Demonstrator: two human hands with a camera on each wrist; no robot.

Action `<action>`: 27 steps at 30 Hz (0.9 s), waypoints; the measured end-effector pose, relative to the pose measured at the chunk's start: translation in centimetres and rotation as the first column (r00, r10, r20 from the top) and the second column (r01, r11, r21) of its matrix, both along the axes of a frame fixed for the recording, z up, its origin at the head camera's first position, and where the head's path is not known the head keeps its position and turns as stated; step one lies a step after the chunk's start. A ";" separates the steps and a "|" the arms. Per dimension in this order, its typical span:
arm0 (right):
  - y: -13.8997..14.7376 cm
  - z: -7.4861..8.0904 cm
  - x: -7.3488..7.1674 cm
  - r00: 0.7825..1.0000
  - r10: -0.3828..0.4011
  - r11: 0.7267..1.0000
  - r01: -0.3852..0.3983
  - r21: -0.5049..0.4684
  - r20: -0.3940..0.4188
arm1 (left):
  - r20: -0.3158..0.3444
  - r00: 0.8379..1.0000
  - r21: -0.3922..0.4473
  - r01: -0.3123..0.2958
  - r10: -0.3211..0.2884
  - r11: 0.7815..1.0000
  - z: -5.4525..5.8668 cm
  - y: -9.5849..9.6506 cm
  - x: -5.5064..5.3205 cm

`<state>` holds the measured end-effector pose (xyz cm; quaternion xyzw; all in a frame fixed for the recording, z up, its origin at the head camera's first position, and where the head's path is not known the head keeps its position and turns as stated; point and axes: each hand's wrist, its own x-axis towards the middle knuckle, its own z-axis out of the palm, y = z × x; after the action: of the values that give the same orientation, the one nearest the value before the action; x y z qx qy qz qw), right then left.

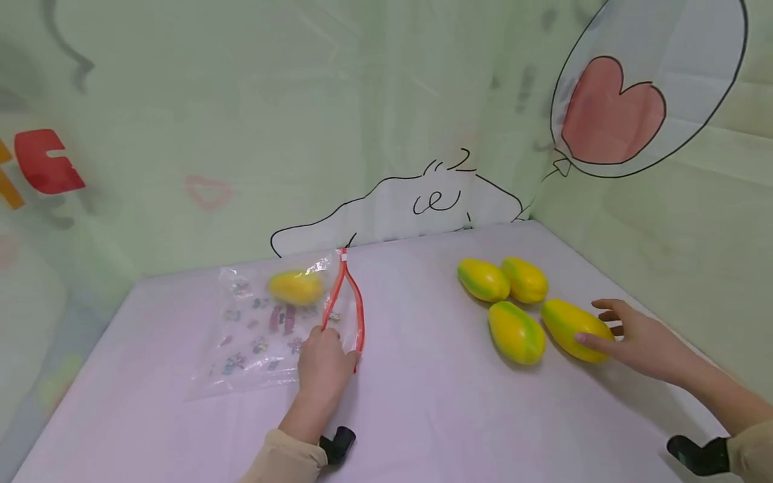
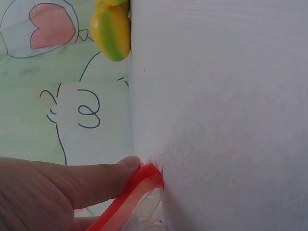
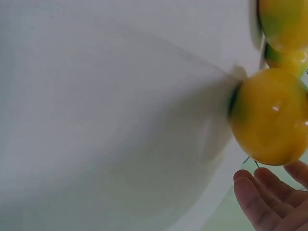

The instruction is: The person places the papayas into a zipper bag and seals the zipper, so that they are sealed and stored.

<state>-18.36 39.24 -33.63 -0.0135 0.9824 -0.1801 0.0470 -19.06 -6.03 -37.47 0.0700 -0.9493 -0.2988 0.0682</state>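
the left hand (image 1: pixel 326 362), low and left of centre in the head view, grips the red-edged mouth of a clear plastic bag (image 1: pixel 241 342); in the left wrist view its thumb presses on the red strip (image 2: pixel 118 204). the bag lies flat at the left of the frame, printed with small coloured figures, and its two red edges stand apart above the hand, joined at the top. one yellow fruit (image 1: pixel 296 288) shows through the plastic in the bag's upper part.

the right hand (image 1: pixel 643 345), at the right of the frame, has its fingers apart and loosely bent around the near end of a yellow-green fruit (image 1: pixel 570 323). its thumb overlaps that fruit in the head view; whether it touches, i cannot tell. in the right wrist view the fingertips sit just below the fruit at the lower right.

three more fruits, (image 1: pixel 516 333) also yellow and green, lie close by, to the left of that one and above it. all rest on a pale cloth-covered table (image 1: pixel 423 416). behind it hangs a light green backdrop (image 1: pixel 241 121), with a balloon drawing (image 1: pixel 612 114) bearing a red heart at the upper right. beige sleeves (image 1: pixel 286 459) and black wrist mounts (image 1: pixel 339 444) show along the bottom.
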 end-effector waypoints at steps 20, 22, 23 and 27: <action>1.1 1.5 -0.1 0.997 -0.053 0.999 0.053 0.003 -0.060 | -0.003 1.000 -0.005 -0.008 0.008 1.000 0.3 0.5 0.0; 0.6 2.7 -0.5 0.995 -0.051 0.999 0.050 -0.021 -0.088 | -0.009 1.000 -0.002 -0.007 0.007 1.000 0.2 0.5 0.0; 0.2 3.4 -0.8 0.994 -0.047 0.998 0.044 -0.037 -0.102 | -0.011 1.000 0.000 -0.007 0.007 1.000 0.2 0.5 0.0; -2.8 6.7 -1.9 0.992 -0.004 0.997 -0.006 -0.079 -0.123 | -0.011 1.000 0.003 -0.005 0.005 1.000 0.2 0.6 -0.1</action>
<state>-20.24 36.44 -26.97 -0.0270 0.9756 -0.2175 -0.0140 -19.15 -5.45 -37.27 0.0710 -0.9483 -0.3004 0.0740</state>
